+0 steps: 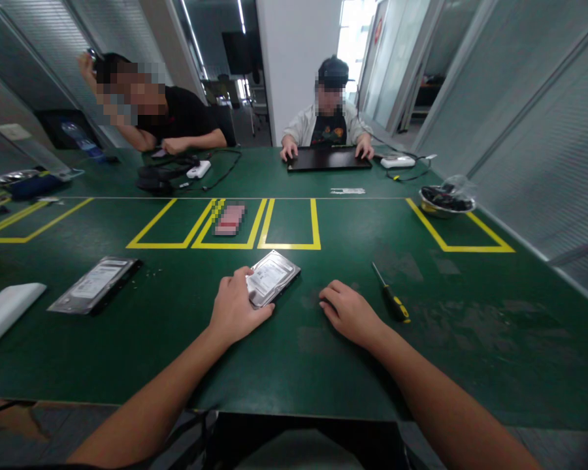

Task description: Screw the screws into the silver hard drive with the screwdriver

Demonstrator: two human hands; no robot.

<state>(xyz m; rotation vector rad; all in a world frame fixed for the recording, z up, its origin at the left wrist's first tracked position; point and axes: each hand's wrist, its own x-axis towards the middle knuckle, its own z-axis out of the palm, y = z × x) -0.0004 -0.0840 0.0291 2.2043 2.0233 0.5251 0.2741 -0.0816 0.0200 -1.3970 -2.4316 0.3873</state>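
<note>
My left hand grips the near left side of a silver hard drive, its thumb along the lower edge and its fingers at the left edge. The drive's white label faces up. To the right, my right hand rests on the green table with its fingers curled together and nothing visible in them. Farther right lies a screwdriver with a yellow and black handle, its tip pointing away. A second hard drive lies at the left, label up, with small bits beside it.
Yellow tape frames mark the table's middle. A pink item lies in one; a metal bowl of dark parts is at the right. Across sit two people, one holding a black panel. A white object is at far left.
</note>
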